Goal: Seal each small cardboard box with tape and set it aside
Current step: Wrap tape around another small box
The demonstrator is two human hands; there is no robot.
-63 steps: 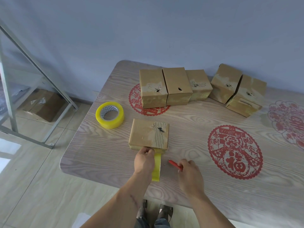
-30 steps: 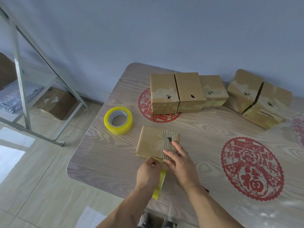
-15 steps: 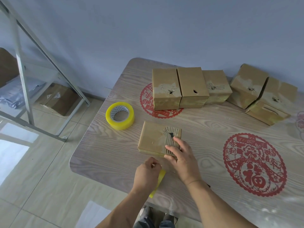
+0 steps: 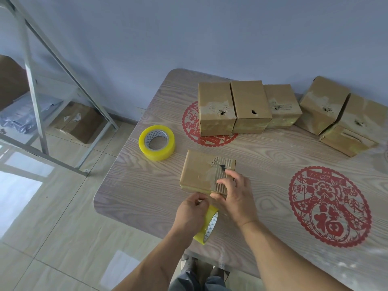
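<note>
Now a yellow tape roll (image 4: 206,224) in the left hand (image 4: 192,214), where two seconds ago only a hanging strip of tape showed under that hand. Gripped with curled fingers at the near edge of the small cardboard box (image 4: 206,172), just above the worktop (image 4: 262,162). Right hand (image 4: 236,194) shifted too: two seconds ago down on the worktop beside a red object, now up on the box's near right corner, fingers bent and pressing the corrugated patch, thumb against the near side face. Red object no longer visible.

Box itself unmoved, lying flat near the front of the worktop, its torn spot facing up. Probably means the strip is being laid or pulled off at the near face while the box is steadied. Whether the tape is already cut cannot be told.

A second, fuller tape roll (image 4: 157,142) flat just left of the box. Three boxes (image 4: 245,108) in a row at the back, two more boxes (image 4: 340,116) leaning together further right.
</note>
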